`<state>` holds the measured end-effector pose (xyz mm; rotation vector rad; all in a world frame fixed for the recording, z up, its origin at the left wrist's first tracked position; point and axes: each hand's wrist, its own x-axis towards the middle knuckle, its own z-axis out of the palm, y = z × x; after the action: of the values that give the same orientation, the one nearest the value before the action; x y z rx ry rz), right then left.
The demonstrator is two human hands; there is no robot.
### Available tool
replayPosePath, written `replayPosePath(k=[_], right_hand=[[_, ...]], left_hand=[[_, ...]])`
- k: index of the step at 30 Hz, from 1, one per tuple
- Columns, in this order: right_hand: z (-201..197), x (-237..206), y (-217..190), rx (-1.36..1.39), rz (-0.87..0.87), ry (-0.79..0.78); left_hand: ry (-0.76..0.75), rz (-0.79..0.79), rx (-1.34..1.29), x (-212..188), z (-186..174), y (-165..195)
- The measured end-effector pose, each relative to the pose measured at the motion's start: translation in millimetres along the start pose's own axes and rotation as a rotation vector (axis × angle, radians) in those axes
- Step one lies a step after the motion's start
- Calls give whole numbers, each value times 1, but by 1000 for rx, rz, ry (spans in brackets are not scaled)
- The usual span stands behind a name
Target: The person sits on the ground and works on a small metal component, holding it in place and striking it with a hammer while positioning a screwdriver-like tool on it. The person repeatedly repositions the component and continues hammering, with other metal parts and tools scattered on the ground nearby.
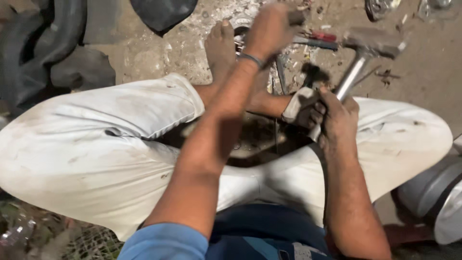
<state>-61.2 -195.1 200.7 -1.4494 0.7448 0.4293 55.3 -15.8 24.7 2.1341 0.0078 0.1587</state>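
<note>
Dusty concrete floor (144, 58) lies under me as I sit cross-legged in white trousers (96, 144). Far left, one black tyre (43, 48). One bare foot (220, 45) points forward. My left hand (270, 30) reaches ahead, blurred, curled around something I cannot make out. My right hand (337, 118) is clenched on the metal handle of one hammer (373, 43), its head raised over scattered tools.
</note>
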Motion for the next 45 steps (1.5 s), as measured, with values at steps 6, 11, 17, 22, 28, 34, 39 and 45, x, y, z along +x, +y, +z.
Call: replayPosePath(k=[6,11,17,22,28,34,39,45], right_hand=[[-11,-4,-3,67,-39,-63],[-21,-14,-5,211,21,-140],[-27,-18,-13,162,3,-125],[-28,-23,-15,152,7,-116],[-28,-30,-16,126,-6,-115],[-30,-52,-16,118,-78,-105],[-21,-63,-24,105,-133,-141],[-20,-68,-21,27,-183,-185]], left_hand=[[-267,-171,310,-33,-65,-20],[-290,-191,452,-60,-65,-24],[-248,-147,679,-58,-49,-31],[-395,-383,446,-48,-57,-31],[-511,-369,520,-41,-65,-11],[-364,-531,479,-53,-70,11],[-259,-472,536,-64,-66,11],[-356,-484,580,-61,-61,16]])
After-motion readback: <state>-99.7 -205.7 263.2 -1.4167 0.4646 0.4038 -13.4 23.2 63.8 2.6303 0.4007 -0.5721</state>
